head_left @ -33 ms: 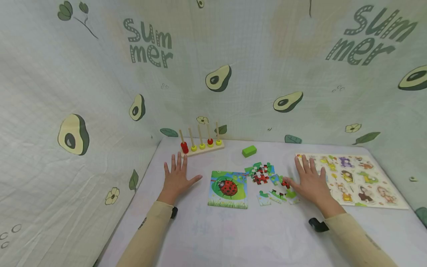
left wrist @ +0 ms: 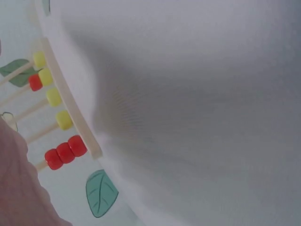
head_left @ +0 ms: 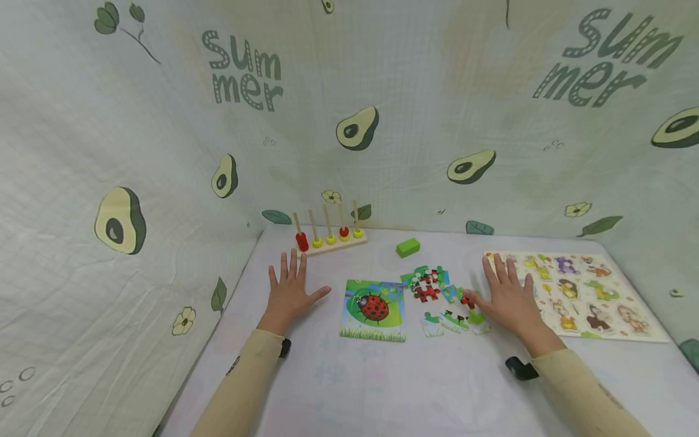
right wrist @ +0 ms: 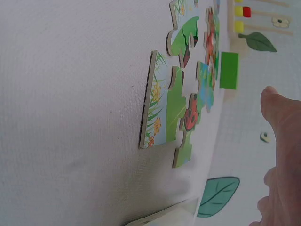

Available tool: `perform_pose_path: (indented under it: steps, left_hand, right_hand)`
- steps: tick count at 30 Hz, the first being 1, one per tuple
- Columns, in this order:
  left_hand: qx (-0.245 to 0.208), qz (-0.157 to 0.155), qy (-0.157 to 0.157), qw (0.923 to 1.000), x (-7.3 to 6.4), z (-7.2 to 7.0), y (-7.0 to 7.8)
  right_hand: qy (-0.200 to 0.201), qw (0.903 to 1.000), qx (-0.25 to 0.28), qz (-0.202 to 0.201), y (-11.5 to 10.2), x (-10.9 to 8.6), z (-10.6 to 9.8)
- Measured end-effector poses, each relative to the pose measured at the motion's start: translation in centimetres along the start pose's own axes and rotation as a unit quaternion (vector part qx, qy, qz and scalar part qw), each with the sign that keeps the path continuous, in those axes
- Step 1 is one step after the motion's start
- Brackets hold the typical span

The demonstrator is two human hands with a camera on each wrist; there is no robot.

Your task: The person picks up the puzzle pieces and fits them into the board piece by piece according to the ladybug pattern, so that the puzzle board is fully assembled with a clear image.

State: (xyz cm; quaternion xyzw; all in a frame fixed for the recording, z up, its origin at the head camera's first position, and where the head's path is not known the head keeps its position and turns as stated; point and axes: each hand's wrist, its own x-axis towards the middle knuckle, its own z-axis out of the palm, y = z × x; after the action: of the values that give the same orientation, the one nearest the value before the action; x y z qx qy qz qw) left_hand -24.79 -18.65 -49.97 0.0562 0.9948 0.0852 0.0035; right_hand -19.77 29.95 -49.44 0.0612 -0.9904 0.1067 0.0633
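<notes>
My left hand (head_left: 288,296) is spread flat with straight fingers, left of a square ladybug picture board (head_left: 374,311) and in front of a bead stacker (head_left: 332,245) with red and yellow beads. Nothing is in it. Fingers apart, my right hand (head_left: 509,297) is stretched out over the left edge of a board of animal pictures (head_left: 595,297). Its thumb overlaps the loose jigsaw pieces (head_left: 432,325) in the head view; the right wrist view shows a grass-and-flower corner piece (right wrist: 162,108) lying on the table below that hand.
A green block (head_left: 408,247) lies behind the jigsaw pieces. Several joined pieces (head_left: 427,285) sit right of the ladybug board. A cloth wall (head_left: 415,182) printed with avocados rises behind the white table (head_left: 349,388) and along its left side.
</notes>
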Motion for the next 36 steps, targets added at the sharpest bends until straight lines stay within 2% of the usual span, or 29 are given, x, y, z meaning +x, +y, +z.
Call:
perform_pose_path:
  steps: [26,36]
  left_hand:
    - [0.011,-0.005,-0.011,0.9999,-0.13,0.25,0.45]
    - [0.002,-0.001,-0.026,0.9997,0.01,0.54,0.16]
  right_hand:
    - [-0.014,0.9998,0.016,0.006,0.19,-0.21,0.16]
    - [0.014,0.9996,0.026,-0.004,0.17,-0.07,0.4]
